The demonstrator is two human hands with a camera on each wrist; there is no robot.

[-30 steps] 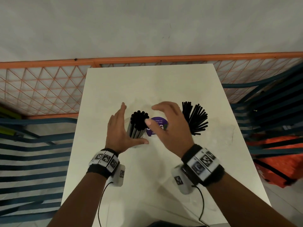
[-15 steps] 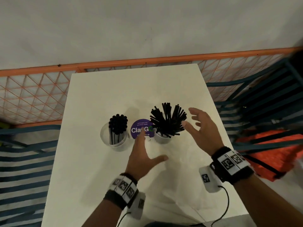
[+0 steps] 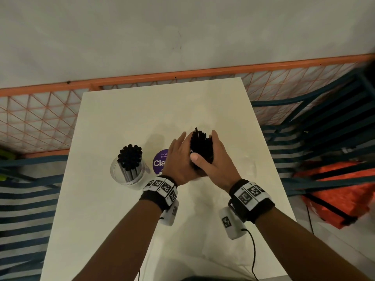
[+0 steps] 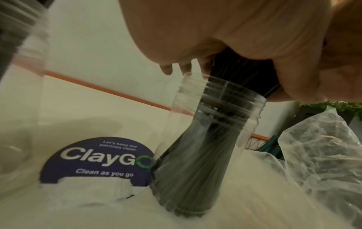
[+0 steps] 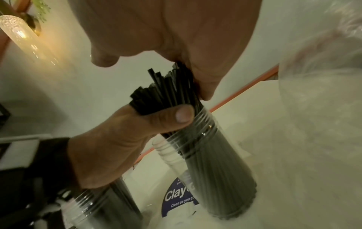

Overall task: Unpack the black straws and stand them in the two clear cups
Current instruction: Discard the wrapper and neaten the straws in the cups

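Observation:
Two clear cups stand on the white table [image 3: 162, 110]. The left cup [image 3: 129, 176] holds an upright bunch of black straws [image 3: 129, 157]. In the head view my hands hide the right cup [image 4: 215, 124], which is packed with thin black straws [image 3: 200, 145] rising above its rim. My left hand [image 3: 179, 156] and right hand [image 3: 218, 157] close in on that bundle from both sides just above the rim. In the right wrist view the left thumb [image 5: 176, 117] wraps across the straws [image 5: 166, 89], and the right palm presses them from the far side.
A round purple "ClayGo" sticker [image 3: 160, 162] lies on the table between the cups. Crumpled clear plastic wrap [image 4: 321, 155] lies right of the right cup. An orange mesh fence [image 3: 40, 118] runs behind the table, with blue slatted chairs [image 3: 324, 126] at both sides.
Both hands left the left cup and moved right. The right cup's straws were splayed out with the hands apart; now both hands squeeze them into a tight upright bundle.

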